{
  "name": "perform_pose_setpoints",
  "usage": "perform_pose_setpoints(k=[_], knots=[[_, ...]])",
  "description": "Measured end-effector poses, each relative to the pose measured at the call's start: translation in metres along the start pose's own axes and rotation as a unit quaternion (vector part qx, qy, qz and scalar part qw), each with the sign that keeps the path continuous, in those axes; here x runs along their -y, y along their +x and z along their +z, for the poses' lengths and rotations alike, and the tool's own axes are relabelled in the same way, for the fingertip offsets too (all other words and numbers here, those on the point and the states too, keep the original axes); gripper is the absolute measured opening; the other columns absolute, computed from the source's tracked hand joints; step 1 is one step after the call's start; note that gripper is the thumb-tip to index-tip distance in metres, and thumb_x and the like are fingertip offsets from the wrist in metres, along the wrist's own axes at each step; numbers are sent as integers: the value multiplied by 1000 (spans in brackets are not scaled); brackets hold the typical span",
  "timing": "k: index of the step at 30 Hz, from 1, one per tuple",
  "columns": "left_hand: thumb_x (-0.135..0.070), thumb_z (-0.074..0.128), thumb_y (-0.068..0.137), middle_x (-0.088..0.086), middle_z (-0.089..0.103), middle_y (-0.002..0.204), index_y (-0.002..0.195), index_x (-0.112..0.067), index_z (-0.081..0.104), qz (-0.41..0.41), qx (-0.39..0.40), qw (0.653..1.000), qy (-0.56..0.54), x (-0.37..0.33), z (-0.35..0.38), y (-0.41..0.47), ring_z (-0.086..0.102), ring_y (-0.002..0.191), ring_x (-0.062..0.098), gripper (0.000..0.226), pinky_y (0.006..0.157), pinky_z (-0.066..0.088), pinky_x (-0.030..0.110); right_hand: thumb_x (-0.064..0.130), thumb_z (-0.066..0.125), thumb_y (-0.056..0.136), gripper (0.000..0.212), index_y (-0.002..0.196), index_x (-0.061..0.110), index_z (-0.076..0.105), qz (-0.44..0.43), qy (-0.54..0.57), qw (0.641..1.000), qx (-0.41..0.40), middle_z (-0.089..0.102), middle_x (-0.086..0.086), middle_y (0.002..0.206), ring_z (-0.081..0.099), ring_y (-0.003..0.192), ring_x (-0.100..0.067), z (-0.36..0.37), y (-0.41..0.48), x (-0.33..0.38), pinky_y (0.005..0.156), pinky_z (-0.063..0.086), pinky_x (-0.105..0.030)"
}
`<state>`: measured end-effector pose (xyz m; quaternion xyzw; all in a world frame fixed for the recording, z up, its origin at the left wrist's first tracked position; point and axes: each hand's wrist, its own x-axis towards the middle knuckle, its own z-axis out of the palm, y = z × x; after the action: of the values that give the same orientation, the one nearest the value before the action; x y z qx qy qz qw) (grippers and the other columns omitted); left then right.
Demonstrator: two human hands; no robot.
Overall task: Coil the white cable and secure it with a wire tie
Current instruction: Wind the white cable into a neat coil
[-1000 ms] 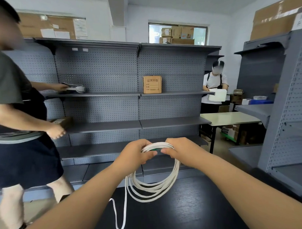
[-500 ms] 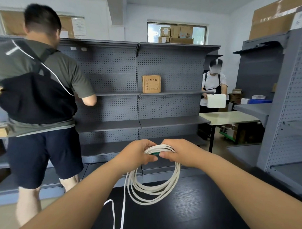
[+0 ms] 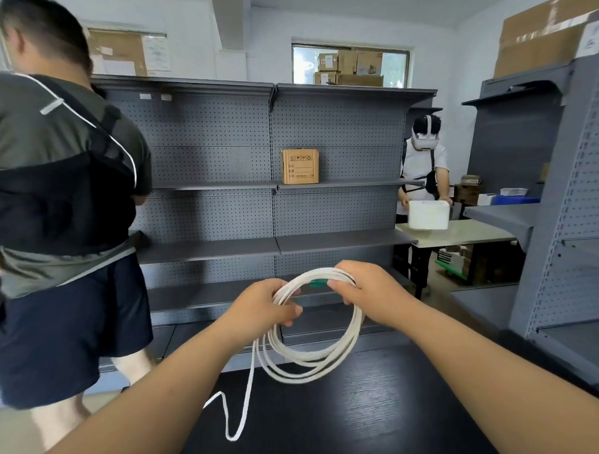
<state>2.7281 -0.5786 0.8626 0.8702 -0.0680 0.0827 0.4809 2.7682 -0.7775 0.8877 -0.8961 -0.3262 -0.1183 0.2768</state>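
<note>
A white cable (image 3: 313,358) hangs in several loops above a black table (image 3: 366,421). My left hand (image 3: 260,308) grips the coil at its upper left. At the coil's top my right hand (image 3: 364,289) pinches the strands where a green wire tie (image 3: 317,283) sits on them. One loose end of the cable trails down from the coil to the table at the lower left.
Grey pegboard shelving (image 3: 275,248) stands behind the table, with a cardboard box (image 3: 300,166) on one shelf. A person (image 3: 60,214) stands close at the left with their back turned. Another person (image 3: 423,175) holds a white box at a far table. More shelving (image 3: 562,217) is on the right.
My left hand has slid down and left along the coil, apart from the right hand, uncovering the green tie. The person at the left has turned away and stepped closer.
</note>
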Motion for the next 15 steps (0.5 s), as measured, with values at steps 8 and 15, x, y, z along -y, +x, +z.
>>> perform_pose_setpoints(k=[8,15], knots=[[-18,53,94,7,58,66,87,-7,55,-45,-47,989,-133,8,4,-5,60,50,6,14,51,43,17,22,49,95,27,69,25,48,82,70,992,-65,57,8,61,50,59,-7,1,1,-11,56,36,-17],[-31,50,94,2,44,55,80,-12,47,-36,-166,984,-53,1,14,-3,49,44,14,24,46,38,19,25,48,96,20,81,17,56,102,77,992,6,63,8,70,54,64,-11,-6,-1,-4,62,41,-25]])
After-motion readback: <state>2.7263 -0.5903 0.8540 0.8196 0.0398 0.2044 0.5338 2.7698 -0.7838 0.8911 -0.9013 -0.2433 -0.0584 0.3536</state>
